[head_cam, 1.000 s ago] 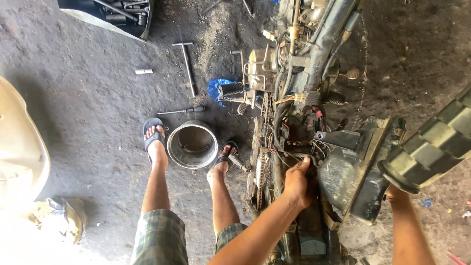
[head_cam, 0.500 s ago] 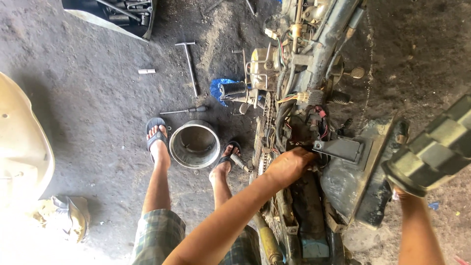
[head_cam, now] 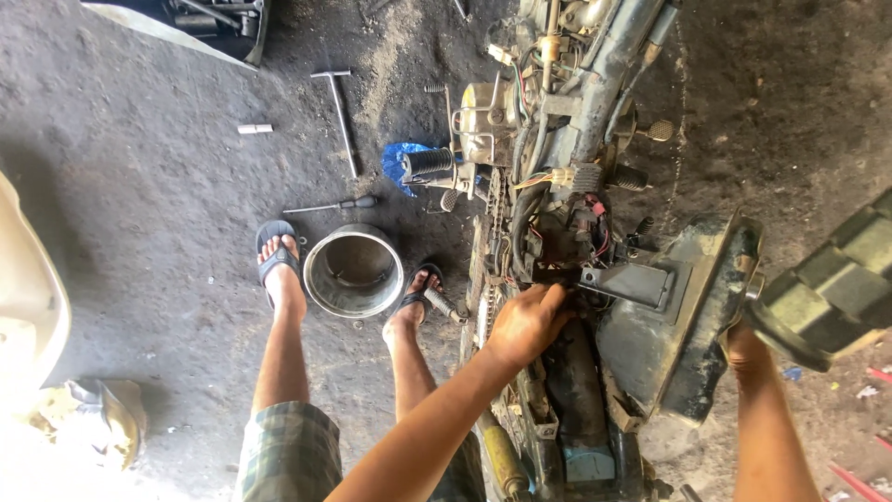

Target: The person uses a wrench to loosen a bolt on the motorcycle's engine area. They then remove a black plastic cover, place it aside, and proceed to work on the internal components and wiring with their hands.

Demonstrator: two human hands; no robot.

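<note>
I look down on a stripped motorcycle frame (head_cam: 595, 102) with bare wiring and a drive chain. My left hand (head_cam: 528, 321) rests on the frame's middle, its fingertips tucked into the dark wiring cluster, and I cannot tell what they pinch. A black plastic box part (head_cam: 688, 335) tilts beside it on the right. My right hand (head_cam: 743, 339) is pressed against that box's right edge, mostly hidden behind it. A knobby tyre (head_cam: 836, 288) sits just beyond that hand.
A round metal bowl (head_cam: 354, 270) stands on the dirt floor between my sandalled feet. A T-handle wrench (head_cam: 340, 116), a screwdriver (head_cam: 330, 205), a small socket (head_cam: 255, 129) and a blue rag (head_cam: 401, 158) lie further off. A pale body panel (head_cam: 28, 297) is at left.
My left hand has slid up the frame from lower down towards the wiring. The black box has tipped a little more upright, and the view has shifted slightly.
</note>
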